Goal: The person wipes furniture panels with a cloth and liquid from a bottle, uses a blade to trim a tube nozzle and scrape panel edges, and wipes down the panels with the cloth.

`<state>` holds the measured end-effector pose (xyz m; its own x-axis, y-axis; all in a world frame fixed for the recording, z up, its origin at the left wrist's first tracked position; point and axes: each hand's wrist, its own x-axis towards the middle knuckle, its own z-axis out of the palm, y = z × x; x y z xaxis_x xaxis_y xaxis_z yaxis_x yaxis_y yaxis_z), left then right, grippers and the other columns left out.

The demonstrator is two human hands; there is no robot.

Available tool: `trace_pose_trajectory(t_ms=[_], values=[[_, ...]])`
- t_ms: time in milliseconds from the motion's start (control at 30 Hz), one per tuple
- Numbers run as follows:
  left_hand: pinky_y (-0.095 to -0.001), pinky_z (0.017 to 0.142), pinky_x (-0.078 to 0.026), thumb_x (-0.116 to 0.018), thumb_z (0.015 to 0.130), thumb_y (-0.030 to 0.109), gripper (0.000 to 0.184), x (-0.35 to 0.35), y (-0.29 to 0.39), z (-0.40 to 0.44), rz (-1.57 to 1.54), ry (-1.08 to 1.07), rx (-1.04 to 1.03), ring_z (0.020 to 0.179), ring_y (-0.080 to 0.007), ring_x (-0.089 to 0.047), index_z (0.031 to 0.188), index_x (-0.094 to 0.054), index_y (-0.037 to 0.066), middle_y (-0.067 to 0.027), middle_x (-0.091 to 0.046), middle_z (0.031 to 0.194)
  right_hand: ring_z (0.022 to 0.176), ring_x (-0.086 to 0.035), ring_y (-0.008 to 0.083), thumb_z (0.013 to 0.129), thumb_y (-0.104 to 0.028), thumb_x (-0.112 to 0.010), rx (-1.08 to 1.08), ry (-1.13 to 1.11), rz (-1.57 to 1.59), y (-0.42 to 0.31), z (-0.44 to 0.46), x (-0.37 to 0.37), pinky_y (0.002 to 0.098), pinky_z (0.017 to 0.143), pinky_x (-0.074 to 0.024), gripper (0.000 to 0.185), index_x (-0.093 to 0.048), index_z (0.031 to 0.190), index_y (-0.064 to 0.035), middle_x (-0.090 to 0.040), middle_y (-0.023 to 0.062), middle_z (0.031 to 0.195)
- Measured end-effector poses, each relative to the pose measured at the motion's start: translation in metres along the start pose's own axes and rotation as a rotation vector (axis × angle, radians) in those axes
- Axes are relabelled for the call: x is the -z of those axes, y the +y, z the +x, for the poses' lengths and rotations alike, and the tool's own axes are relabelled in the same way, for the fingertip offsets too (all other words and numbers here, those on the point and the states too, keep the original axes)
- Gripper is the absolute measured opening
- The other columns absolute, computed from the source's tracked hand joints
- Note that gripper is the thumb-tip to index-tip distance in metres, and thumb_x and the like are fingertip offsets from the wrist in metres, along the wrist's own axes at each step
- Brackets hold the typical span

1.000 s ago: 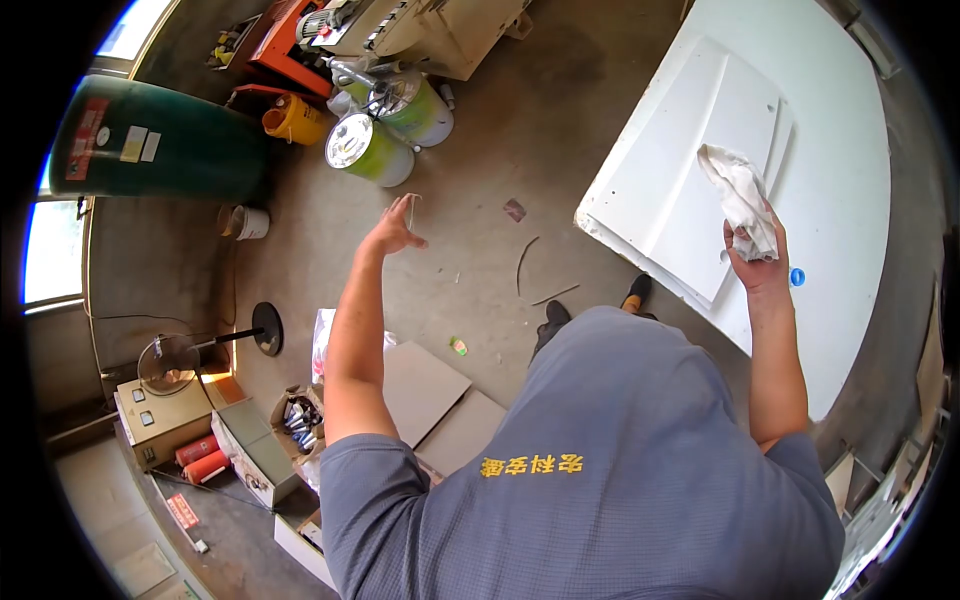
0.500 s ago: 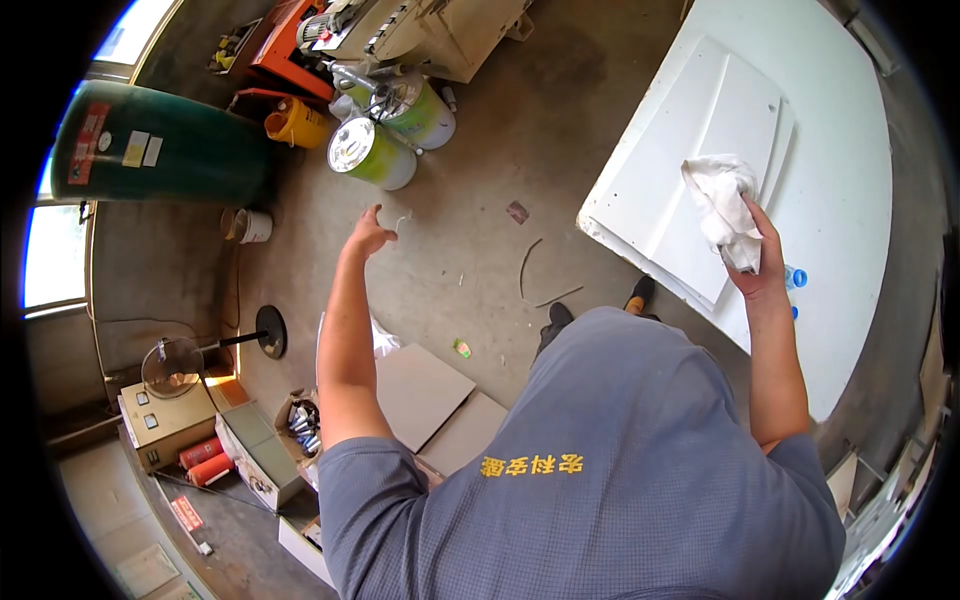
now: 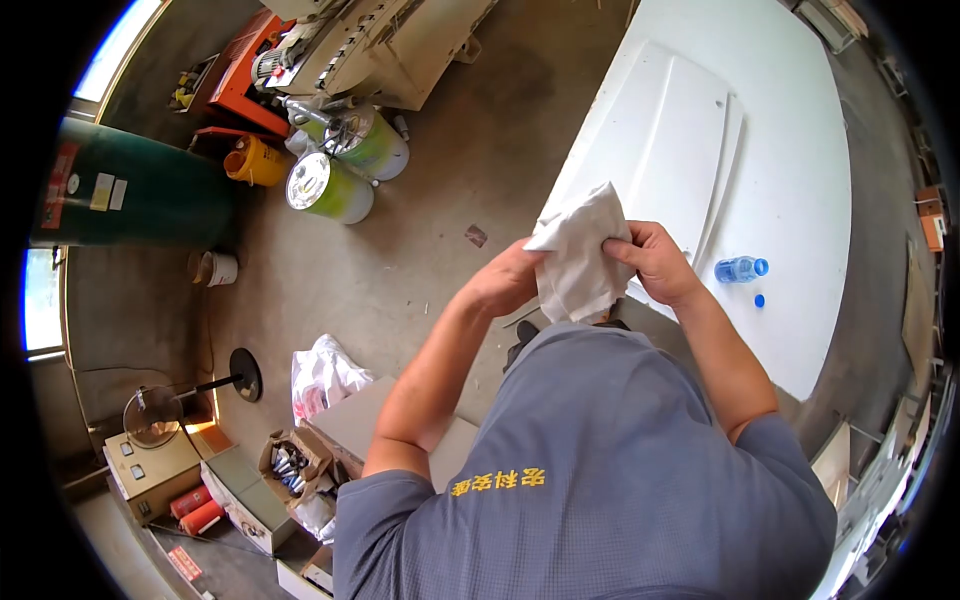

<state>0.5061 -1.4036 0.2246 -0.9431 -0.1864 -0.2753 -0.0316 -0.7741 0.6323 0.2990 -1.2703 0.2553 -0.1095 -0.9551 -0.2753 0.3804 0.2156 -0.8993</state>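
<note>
A white cloth (image 3: 585,255) hangs between both hands in front of my chest, over the near-left edge of the white table (image 3: 790,200). My left hand (image 3: 508,278) pinches its left side. On its right side, my right hand (image 3: 655,262) grips it with the thumb on top. A clear blue-tinted bottle (image 3: 738,269) lies on its side on the table, to the right of my right hand. Close below the bottle is a small blue cap (image 3: 759,300). A white molded panel (image 3: 670,150) rests on the table beyond my hands.
Two green-and-white drums (image 3: 335,190) and a yellow bucket (image 3: 255,161) stand on the floor at the upper left, near a green tank (image 3: 150,190). A fan (image 3: 152,415), an open carton (image 3: 290,465) and a white bag (image 3: 325,375) are at the lower left.
My left hand has come in from the left and taken hold of the cloth. My right hand has moved left with the cloth, off the tabletop. The bottle and cap now show fully.
</note>
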Motion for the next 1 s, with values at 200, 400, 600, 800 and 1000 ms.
trace_pose_trajectory(t_ms=[200,400,600,800,1000], values=[[-0.0287,0.076,-0.051,-0.050,0.103,0.035,0.041,0.007,0.019,0.028,0.082,0.297,-0.134,0.086,-0.0134,-0.064,0.116,-0.065,-0.001,-0.0066,-0.071,0.099,0.085,-0.063,0.0077,0.100,-0.021,-0.062,-0.045,0.084,-0.148,-0.001,-0.005,0.007,0.0250,0.080,-0.0516,0.028,-0.070,0.108,0.0052,-0.072,0.0037,0.096],[-0.0291,0.090,-0.048,-0.057,0.100,0.036,0.046,-0.037,0.022,0.018,-0.071,0.136,-0.046,0.099,-0.0153,-0.062,0.128,-0.059,-0.001,-0.0078,-0.068,0.110,0.084,-0.063,0.0071,0.101,-0.025,-0.060,-0.002,0.183,-0.230,0.011,-0.009,0.020,0.0249,0.077,-0.0521,0.032,-0.069,0.106,0.0054,-0.072,0.0039,0.095],[-0.0295,0.087,-0.050,-0.066,0.094,0.010,0.031,-0.042,0.010,0.026,0.493,0.297,-0.073,0.097,-0.0119,-0.063,0.123,-0.059,-0.002,-0.0058,-0.068,0.109,0.092,-0.065,0.0115,0.101,-0.018,-0.059,0.040,0.182,-0.037,-0.001,-0.021,0.014,0.0279,0.085,-0.0530,0.027,-0.067,0.113,0.0038,-0.070,0.0063,0.104],[-0.0286,0.088,-0.051,-0.051,0.081,-0.012,0.038,-0.029,0.024,0.016,0.727,0.069,-0.351,0.101,-0.0167,-0.065,0.109,-0.071,0.002,-0.0069,-0.068,0.110,0.111,-0.065,0.0220,0.098,-0.018,-0.050,0.124,-0.119,0.253,-0.001,-0.025,0.033,0.0392,0.101,-0.0499,0.039,-0.060,0.131,-0.0009,-0.068,0.0126,0.116],[-0.0295,0.088,-0.048,-0.040,0.062,-0.016,0.060,-0.061,0.046,0.007,1.203,0.069,-0.523,0.107,-0.0228,-0.063,0.108,-0.073,0.005,-0.0105,-0.065,0.118,0.119,-0.059,0.0253,0.090,-0.045,-0.067,0.092,-0.036,0.500,-0.009,-0.031,0.032,0.0398,0.109,-0.0420,0.082,-0.033,0.151,-0.0023,-0.060,0.0133,0.131]])
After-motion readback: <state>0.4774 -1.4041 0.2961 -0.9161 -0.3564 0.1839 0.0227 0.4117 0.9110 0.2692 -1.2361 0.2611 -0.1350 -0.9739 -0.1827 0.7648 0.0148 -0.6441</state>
